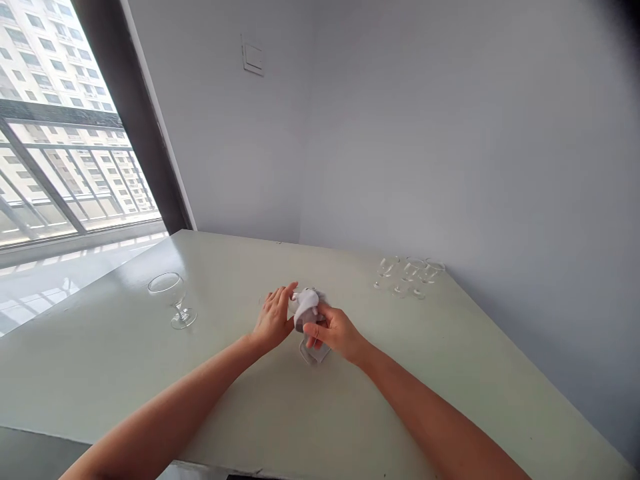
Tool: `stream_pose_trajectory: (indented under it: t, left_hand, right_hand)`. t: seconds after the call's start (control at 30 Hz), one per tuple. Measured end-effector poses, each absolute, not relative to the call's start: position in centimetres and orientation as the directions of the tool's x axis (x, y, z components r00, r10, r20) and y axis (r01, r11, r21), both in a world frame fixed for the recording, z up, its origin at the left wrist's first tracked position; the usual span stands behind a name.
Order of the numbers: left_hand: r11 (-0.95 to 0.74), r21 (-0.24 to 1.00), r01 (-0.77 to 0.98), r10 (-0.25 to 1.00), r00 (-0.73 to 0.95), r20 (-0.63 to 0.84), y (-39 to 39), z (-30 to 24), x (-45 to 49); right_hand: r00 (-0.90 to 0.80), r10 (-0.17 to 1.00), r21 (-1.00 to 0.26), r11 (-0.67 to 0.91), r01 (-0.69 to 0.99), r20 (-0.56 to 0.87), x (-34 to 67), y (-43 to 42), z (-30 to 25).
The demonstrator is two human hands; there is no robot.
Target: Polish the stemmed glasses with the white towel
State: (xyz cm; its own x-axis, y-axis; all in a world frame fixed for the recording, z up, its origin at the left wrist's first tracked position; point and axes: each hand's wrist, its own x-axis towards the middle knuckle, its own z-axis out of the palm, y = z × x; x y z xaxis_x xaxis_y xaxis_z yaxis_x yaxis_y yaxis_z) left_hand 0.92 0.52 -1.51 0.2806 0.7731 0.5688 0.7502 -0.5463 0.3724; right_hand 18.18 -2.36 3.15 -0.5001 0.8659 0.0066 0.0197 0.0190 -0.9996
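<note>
A crumpled whitish cloth [307, 308] is gripped in my right hand [334, 328], its thumb and fingers closed around it. Part of the cloth hangs down towards the tabletop. My left hand [273, 318] is just left of the cloth, curved around a clear glass that is mostly hidden by the fingers and cloth. Only a faint edge of that glass shows beyond the left fingers. Farther left, a stemmed glass [183, 316] stands upright on its foot, apart from both hands.
Several clear stemmed glasses [419, 291] stand grouped at the back right, near the wall. The pale glossy table [280, 420] runs back to the grey wall [400, 133], which carries a switch [253, 59]. A large window [65, 133] is at the left.
</note>
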Motion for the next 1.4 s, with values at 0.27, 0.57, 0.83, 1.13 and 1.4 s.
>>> stream_pose_trajectory:
  t: [0.27, 0.57, 0.83, 1.13, 1.4]
  left_hand:
    - [-0.581, 0.018, 0.814, 0.645, 0.447, 0.62, 0.5, -0.9, 0.6]
    - [-0.524, 0.663, 0.534, 0.804, 0.566, 0.18, 0.2, 1.5, -0.4]
    - [-0.519, 0.591, 0.618, 0.849, 0.453, 0.273, -0.7, 2.0, 0.1]
    - [-0.236, 0.906, 0.352, 0.771, 0.635, -0.046, -0.7, 1.7, -0.7]
    - [-0.533, 0.477, 0.699, 0.833, 0.336, 0.439, -0.7, 1.0, 0.4]
  right_hand:
    - [-0.403, 0.908, -0.959, -0.207, -0.193, -0.115, 16.7, -0.7, 1.4]
    - [-0.618, 0.782, -0.996, -0.041, 0.077, -0.08, 20.1, -1.3, 4.3]
    - [-0.543, 0.832, -0.993, -0.11, 0.036, -0.112, 21.0, -0.4, 4.9]
    - [-0.696, 0.713, -0.993, 0.006, 0.122, -0.081, 21.6, -1.6, 6.5]
    - [-0.405, 0.911, -0.997, -0.076, 0.014, -0.075, 20.7, -0.1, 4.3]
